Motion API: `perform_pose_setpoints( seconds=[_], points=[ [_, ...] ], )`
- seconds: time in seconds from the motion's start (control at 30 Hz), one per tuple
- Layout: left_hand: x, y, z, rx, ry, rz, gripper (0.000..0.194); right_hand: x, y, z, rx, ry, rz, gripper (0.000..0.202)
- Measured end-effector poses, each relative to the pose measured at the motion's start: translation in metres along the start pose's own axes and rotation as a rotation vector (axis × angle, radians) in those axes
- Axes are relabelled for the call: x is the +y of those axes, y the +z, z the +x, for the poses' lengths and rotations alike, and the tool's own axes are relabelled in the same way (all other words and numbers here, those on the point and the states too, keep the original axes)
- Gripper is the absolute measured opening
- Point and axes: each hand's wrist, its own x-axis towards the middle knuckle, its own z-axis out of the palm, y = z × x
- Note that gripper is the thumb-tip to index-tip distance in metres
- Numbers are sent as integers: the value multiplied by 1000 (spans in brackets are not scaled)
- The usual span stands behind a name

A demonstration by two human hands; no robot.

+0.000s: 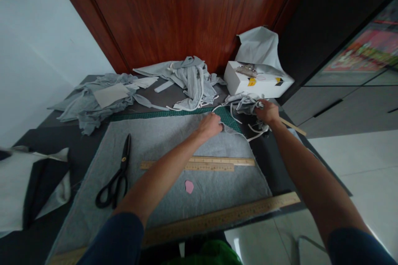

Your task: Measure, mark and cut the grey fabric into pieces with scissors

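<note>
Grey cloth (155, 198), one: spreads nearest you, far edge pinched in your left hand (210, 125) at 12 o'clock. Pale strips (244, 103): past it at 1 o'clock, grasped in your right hand (267, 112), count unclear. Long ruler (217, 219), one: middle hidden by your left sleeve (115, 240). Pink piece (189, 186), one, 12 o'clock. Scissors (123, 163), one, toward 11. Short rulers (211, 167), two, partly covered. Scrap piles (85, 101), two, 11 and 12.

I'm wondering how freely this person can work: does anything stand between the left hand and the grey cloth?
Nothing visible does: the left hand holds the grey cloth near its far edge. The scissors and pink piece lie elsewhere on the cloth.
</note>
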Motion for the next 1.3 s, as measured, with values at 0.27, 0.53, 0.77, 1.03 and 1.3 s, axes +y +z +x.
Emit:
perform_pose_setpoints(
  seconds=[0.27, 0.53, 0.77, 1.03, 1.3],
  points=[
    [0, -1, 1, -17, 2, -35, 27, 32, -21, 6, 70, 344, -40, 53],
    [-1, 5, 3, 13, 12, -47, 22, 28, -5, -10, -216, 375, -165, 65],
    [5, 10, 14, 90, 35, -261, 56, 5, -20, -19, -172, 230, -171, 78],
    [0, 24, 14, -38, 112, -119, 68, -35, -38, -39, -331, -204, -214, 40],
    [6, 28, -4, -55, 166, 91, 38, -43, -34, -63, -790, -470, -235, 26]
  ],
)
